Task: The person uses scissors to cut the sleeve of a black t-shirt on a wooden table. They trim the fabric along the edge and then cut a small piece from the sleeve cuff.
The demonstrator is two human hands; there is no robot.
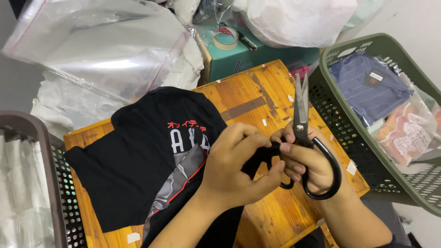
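Lying on the desk point(257, 98), a black shirt point(138, 160) is pinched at its edge by the left hand point(236, 165); closed scissors point(303, 124) are gripped, blades up, in the right hand point(308, 163).

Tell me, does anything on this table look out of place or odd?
Nothing looks damaged or spilled. The black shirt lies rumpled, hanging off the wooden table, and the scissors point blades-up.

Baskets point(404, 183) flanking (bare board point(257, 98) beyond)
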